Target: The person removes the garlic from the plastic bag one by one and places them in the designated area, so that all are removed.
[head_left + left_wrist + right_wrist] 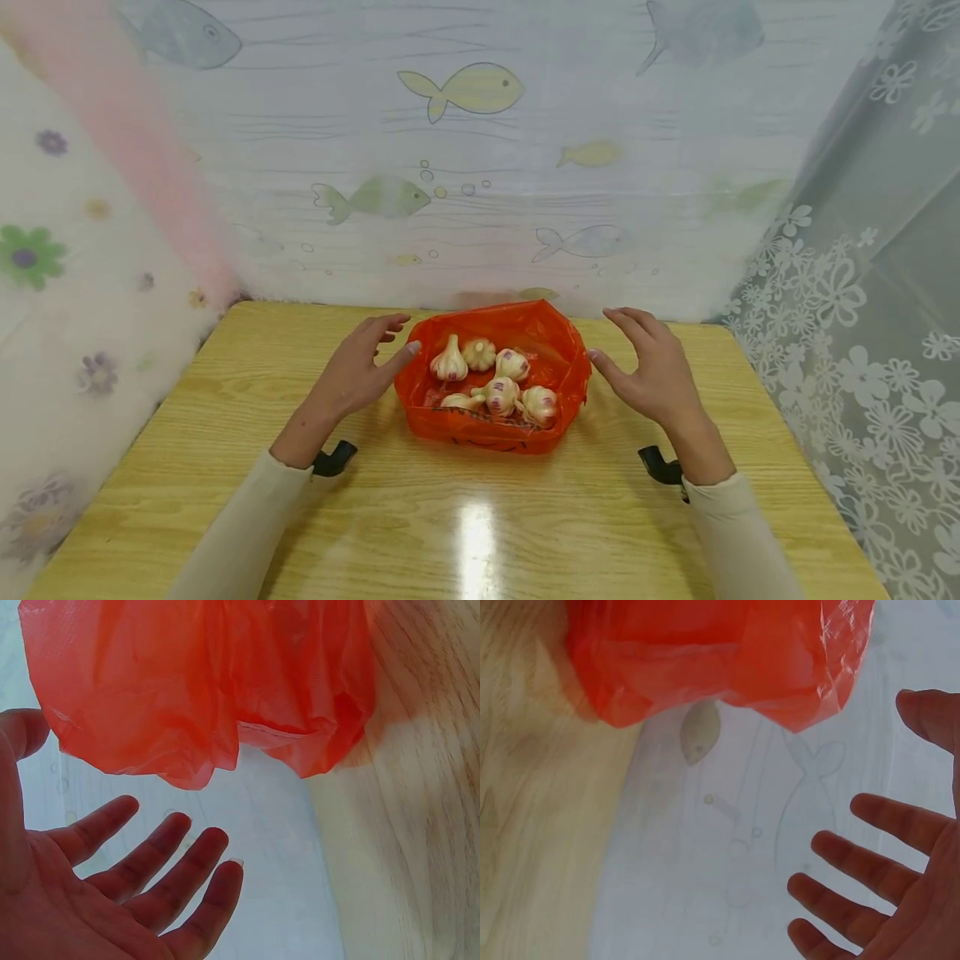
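A red plastic bag (491, 437) stands wide open on the wooden table, its rim spread and dark print on its near side. Inside lie several garlic bulbs (501, 395), whitish with purple marks. My left hand (358, 367) is at the bag's left side, fingers apart and lightly bent, thumb by the rim; I cannot tell if the thumb touches. On the other side, my right hand (648, 367) has its fingers spread and the thumb near the bag's right edge. Both wrist views show empty palms beside the red plastic (150, 690).
The light wood table (360, 517) reaches back to a hanging sheet (480, 167) printed with fish. A flowered curtain (82, 333) borders the left, a sheer floral one (885, 375) the right. Black curved pieces (335, 458) sit at both wrists.
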Motion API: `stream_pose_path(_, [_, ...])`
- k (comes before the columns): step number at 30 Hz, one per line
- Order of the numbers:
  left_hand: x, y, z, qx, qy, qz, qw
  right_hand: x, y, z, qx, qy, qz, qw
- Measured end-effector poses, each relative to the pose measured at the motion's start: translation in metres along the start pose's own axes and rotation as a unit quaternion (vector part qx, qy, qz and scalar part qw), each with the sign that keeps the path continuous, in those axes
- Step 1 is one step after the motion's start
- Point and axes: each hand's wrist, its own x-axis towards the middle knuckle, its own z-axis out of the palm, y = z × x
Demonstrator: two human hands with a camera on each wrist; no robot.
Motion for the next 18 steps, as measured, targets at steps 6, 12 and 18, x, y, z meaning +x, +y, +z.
stream_pose_path(6, [-0.001, 0.001, 0.000, -0.006, -0.005, 0.002, 1.0000, 0.003, -0.004, 0.004, 0.011, -0.010, -0.014, 0.9998])
stream_pose_path(12, [-0.002, 0.001, 0.003, -0.007, -0.007, 0.013, 0.9999, 0.008, -0.010, 0.005, 0.006, -0.024, -0.041, 0.9989])
stream_pose_path(18, [-0.003, 0.005, 0.005, -0.006, -0.009, 0.018, 0.9998, 0.012, -0.017, 0.007, 0.000, -0.035, -0.060, 0.9976])
